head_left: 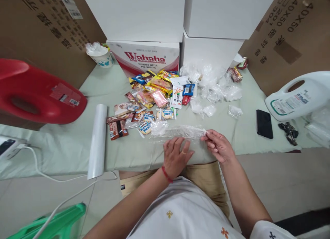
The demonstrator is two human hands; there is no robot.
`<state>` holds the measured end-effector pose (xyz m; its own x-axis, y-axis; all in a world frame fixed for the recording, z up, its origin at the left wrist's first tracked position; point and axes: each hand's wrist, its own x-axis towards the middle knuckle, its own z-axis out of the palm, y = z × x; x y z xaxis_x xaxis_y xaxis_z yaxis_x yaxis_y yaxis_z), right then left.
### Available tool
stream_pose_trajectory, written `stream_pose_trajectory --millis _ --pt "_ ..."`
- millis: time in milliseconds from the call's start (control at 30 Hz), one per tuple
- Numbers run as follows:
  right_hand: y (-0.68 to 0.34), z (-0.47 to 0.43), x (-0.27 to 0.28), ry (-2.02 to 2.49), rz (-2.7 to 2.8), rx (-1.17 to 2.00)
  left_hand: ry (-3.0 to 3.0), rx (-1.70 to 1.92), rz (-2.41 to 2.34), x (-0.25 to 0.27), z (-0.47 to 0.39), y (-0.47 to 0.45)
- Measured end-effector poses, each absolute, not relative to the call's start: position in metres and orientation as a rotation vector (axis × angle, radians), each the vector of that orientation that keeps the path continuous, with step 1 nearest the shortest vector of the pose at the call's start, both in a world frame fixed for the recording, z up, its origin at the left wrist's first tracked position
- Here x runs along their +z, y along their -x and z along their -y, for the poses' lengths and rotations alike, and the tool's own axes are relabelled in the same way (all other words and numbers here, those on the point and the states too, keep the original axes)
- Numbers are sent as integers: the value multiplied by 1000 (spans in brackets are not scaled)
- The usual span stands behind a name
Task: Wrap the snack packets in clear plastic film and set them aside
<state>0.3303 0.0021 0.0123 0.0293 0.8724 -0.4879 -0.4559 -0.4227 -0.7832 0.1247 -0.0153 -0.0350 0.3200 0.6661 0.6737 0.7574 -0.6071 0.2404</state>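
A length of clear crinkled plastic wrap (177,132) lies along the table's front part. Its right end is pinched between the thumb and fingers of my right hand (219,144). Just in front of the wrap, my left hand (177,155) rests palm down with fingers apart, the fingertips at its near edge. Beyond the wrap is a heap of packaged snacks (158,91) in yellow, blue, pink and brown wrappers. Round biscuit packets (145,127) lie nearest to it. To the right of the snacks sits a pile of crumpled clear plastic (206,82).
A white roll (97,143) and a red jug (38,91) lie at left. A phone (264,124), keys (288,132) and a white detergent jug (301,94) are at right. Behind stand a Wahaha carton (146,57), white boxes (213,50) and a paper cup (101,57).
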Motion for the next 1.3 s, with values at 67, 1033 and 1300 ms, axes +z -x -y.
stream_pose_trajectory --millis 67,1033,1300 --pt "-332 -2 15 1271 523 1604 2473 -1229 1300 -38 -1 -135" --pt "-325 10 6 1673 867 1468 3230 -896 1073 -18 41 -92" --pt "-286 10 -14 1596 1060 1386 2862 -1107 1086 -15 54 -82"
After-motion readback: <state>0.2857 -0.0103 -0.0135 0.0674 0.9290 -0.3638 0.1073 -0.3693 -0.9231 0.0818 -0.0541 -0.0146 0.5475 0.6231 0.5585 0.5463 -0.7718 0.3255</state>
